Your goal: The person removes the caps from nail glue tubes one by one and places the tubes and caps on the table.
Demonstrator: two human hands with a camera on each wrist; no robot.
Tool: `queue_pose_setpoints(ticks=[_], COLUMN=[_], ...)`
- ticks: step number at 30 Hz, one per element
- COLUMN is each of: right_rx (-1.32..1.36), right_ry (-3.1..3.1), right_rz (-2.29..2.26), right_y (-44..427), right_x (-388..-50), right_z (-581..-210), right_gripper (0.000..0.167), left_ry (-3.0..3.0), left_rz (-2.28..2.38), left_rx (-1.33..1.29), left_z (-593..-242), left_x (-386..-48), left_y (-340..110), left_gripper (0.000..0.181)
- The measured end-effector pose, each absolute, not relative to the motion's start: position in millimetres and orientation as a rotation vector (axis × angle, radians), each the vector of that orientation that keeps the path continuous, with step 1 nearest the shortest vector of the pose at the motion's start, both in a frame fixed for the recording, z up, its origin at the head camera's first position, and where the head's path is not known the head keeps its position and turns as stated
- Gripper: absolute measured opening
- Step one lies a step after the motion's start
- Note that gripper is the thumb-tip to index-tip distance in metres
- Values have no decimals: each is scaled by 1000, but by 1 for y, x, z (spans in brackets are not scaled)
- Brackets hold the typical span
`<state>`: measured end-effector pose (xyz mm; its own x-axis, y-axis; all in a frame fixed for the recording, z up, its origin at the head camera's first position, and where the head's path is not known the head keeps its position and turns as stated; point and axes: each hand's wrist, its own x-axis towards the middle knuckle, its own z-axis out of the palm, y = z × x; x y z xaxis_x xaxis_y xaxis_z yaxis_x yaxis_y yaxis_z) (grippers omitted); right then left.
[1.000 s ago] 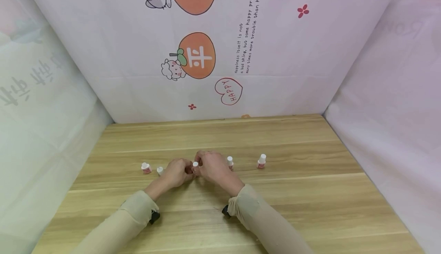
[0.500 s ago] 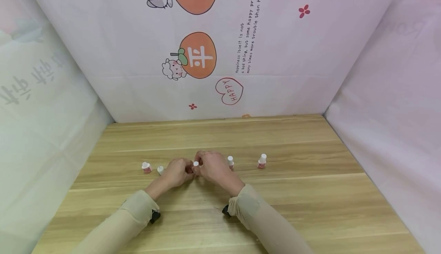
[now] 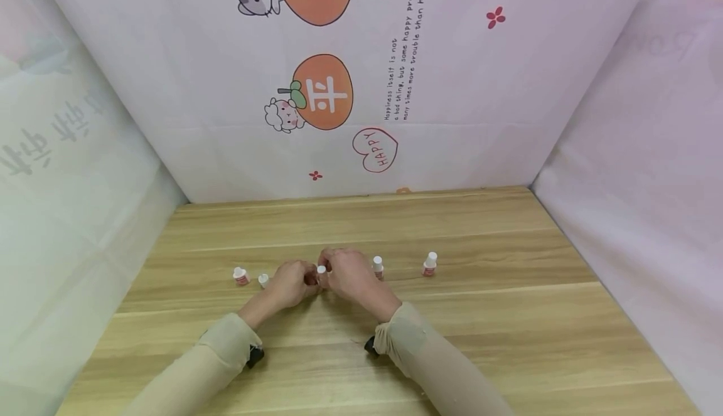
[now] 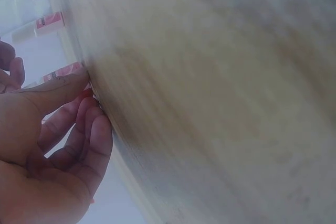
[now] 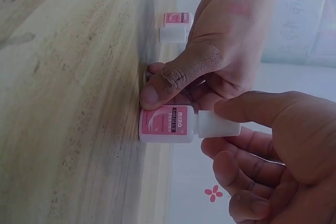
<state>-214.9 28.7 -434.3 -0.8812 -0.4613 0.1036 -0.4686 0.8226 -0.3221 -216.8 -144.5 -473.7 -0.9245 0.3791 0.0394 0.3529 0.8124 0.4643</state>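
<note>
A small white glue bottle with a pink label (image 5: 170, 121) stands upright on the table between both hands. My left hand (image 3: 292, 283) grips its body low down; the thumb lies along the label side in the right wrist view. With thumb and fingers, my right hand (image 3: 351, 275) pinches the white cap (image 5: 218, 125). A narrow gap shows between cap and bottle shoulder. To the left, another pink-labelled bottle (image 3: 241, 277) shows a short white top, and a loose-looking white cap (image 3: 263, 280) stands beside my left hand, partly hidden.
Right of my right hand stand two capped bottles, the nearer bottle (image 3: 378, 267) partly behind the hand and the farther bottle (image 3: 430, 264) fully visible. The wooden table (image 3: 361, 221) meets a printed white cloth (image 3: 452, 90) at the back and sides.
Both hands stay at the same bottle with hardly any visible movement. The other bottles and the cap stay in place; the head view shifts very slightly.
</note>
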Motion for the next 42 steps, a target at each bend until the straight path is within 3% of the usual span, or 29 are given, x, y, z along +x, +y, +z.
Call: queue_pose_setpoints(ticks=[6,17,25,42], right_rx=[748,770,727,709], right_ry=[-2989,-2973,-2993,-3024], right_rz=[501,512,502,491], right_y=[29,27,27,27], right_x=[-215,-215,-216,-214], right_z=[-435,-435,-438,-435], right_gripper=[20,13,20,17], left_ry=[2932,2945,2939,2942], left_rz=[743,728,731,730], left_rx=[585,604,614,589], left_z=[-474,-474,-473,-474], left_x=[-216,-216,-215,-216], left_y=[-145,-145,-145,-144], left_gripper=[11,12,11,11])
